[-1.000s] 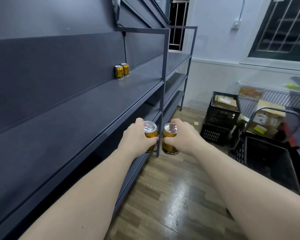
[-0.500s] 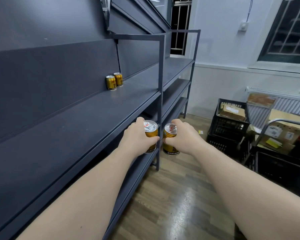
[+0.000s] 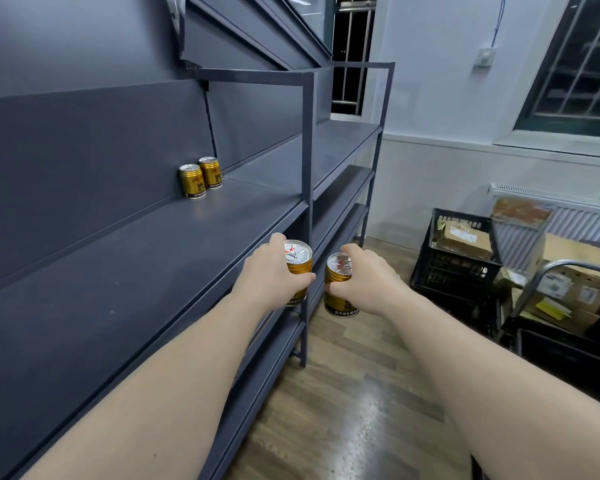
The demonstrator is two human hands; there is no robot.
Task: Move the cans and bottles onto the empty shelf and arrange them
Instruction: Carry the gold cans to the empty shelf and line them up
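Gripping 1 upright can apiece: left hand (image 3: 269, 277) holds left can (image 3: 299, 263) at the shelf (image 3: 146, 265) edge, right hand (image 3: 368, 282) holds right can (image 3: 336, 299) off it; 2 shelved cans (image 3: 192, 180) stand forward-left, nearer left hand.

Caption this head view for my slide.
Left hand holds one gold can, right hand another, beside a shelf bearing two cans.

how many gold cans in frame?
4. Front can and rear can stand together at the back of the shelf; left can in the left hand, right can in the right hand. The crate may hide more.
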